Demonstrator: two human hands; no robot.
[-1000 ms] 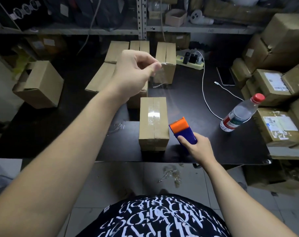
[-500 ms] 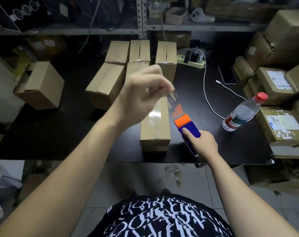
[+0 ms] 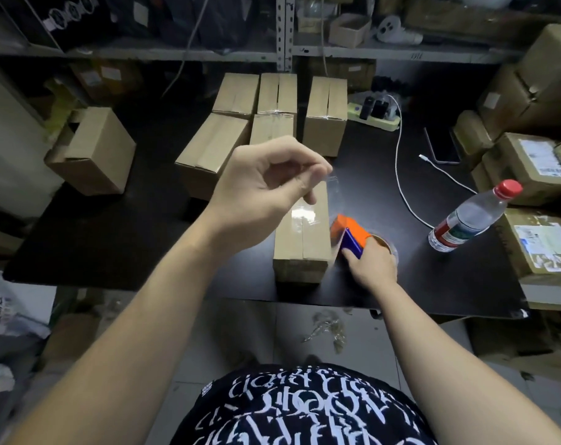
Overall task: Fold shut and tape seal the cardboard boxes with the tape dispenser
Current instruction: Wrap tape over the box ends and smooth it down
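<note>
1. Your left hand is raised above the box with the wrist bent. Thumb and forefinger pinch the end of the clear tape, and the other fingers are curled.
2. The tape runs down from that pinch to the dispenser.
3. Your right hand grips the dispenser low over the table, just beside the box's right side.
4. The box lies closed near the table's front edge, with tape along its top seam. A bottle is well apart on the right.

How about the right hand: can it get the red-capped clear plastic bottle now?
Probably not yet: the right hand grips the orange-and-blue tape dispenser. The bottle stands apart to its right, across black tabletop.
</note>
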